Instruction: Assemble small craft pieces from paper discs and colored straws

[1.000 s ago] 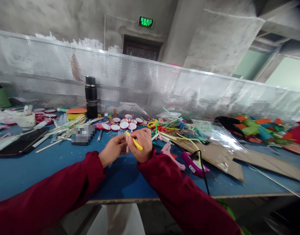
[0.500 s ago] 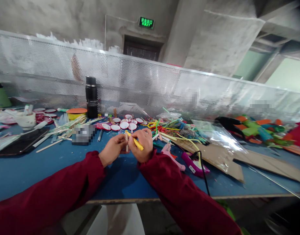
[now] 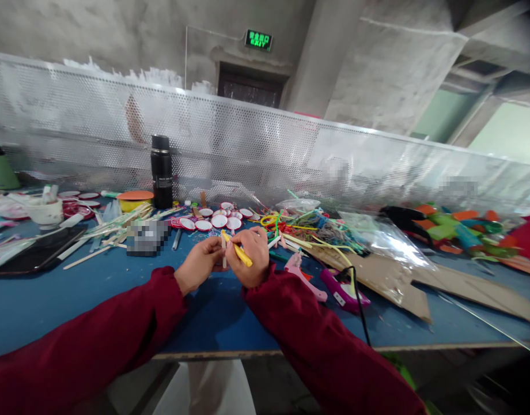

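Note:
Both of my hands meet over the blue table [image 3: 53, 300], in dark red sleeves. My left hand [image 3: 200, 264] is closed, pinching a small pale wooden stick [image 3: 224, 253] that stands upright. My right hand [image 3: 251, 256] is closed round a yellow strip [image 3: 239, 251] that crosses the stick at an angle. The fingertips of both hands touch at the stick. A pink glue gun [image 3: 334, 282] with a black cord lies just right of my right wrist.
A black flask [image 3: 161, 171] stands at the back by a perforated metal screen [image 3: 291, 155]. Red-and-white round discs [image 3: 219, 221], coloured strips [image 3: 308, 225], wooden sticks [image 3: 105, 233], a phone [image 3: 40, 251], a white bowl [image 3: 44, 212], cardboard [image 3: 403, 276] and clear plastic bags [image 3: 377, 233] crowd the table.

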The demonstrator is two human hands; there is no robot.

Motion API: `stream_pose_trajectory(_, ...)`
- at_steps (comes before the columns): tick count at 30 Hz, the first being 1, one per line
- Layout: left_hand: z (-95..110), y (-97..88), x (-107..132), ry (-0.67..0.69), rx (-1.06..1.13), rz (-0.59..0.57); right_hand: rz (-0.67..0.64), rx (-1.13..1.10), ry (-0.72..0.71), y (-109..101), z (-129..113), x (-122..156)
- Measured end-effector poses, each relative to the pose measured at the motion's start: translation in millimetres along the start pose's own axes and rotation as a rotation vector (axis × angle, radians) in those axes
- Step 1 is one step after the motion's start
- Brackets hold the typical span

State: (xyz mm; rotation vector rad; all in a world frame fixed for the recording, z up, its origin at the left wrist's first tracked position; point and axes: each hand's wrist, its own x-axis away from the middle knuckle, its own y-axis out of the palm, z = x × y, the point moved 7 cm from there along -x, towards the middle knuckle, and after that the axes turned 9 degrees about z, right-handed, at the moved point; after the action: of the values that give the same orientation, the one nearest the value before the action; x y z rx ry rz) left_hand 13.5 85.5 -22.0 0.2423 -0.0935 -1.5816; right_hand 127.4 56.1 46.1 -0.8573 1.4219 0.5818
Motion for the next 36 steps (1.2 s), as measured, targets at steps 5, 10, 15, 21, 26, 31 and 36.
stream_pose_trajectory(5, -0.7, -0.6, -1.2, 0.007, 0.003, 0.001, 0.009, 0.006, 0.006, -0.9, 0.4, -0.1)
stream_pose_trajectory(10, -0.7, 0.4, -0.7, 0.005, 0.0, -0.006, -0.008, -0.001, -0.001, 0.7, 0.9, 0.5)
stream_pose_trajectory(15, 0.7, 0.6, -0.2, 0.003, -0.009, 0.005, -0.019, -0.004, 0.004, 1.4, 1.4, 0.2)
stream_pose_trajectory(21, 0.7, 0.7, -0.1, -0.005, -0.012, 0.011, -0.008, -0.009, 0.001, 0.1, 0.7, 0.0)
stream_pose_trajectory(26, 1.6, 1.3, 0.2, -0.002, 0.012, 0.003, -0.01, -0.001, 0.008, 0.6, 1.5, 0.2)
stream_pose_trajectory(31, 0.8, 0.1, -0.5, -0.009, 0.02, 0.009, 0.01, 0.012, 0.003, -0.6, 1.6, -0.2)
stream_pose_trajectory(36, -0.7, 0.2, -1.2, 0.002, 0.027, -0.004, -0.015, 0.001, -0.001, 1.9, 2.6, 0.5)
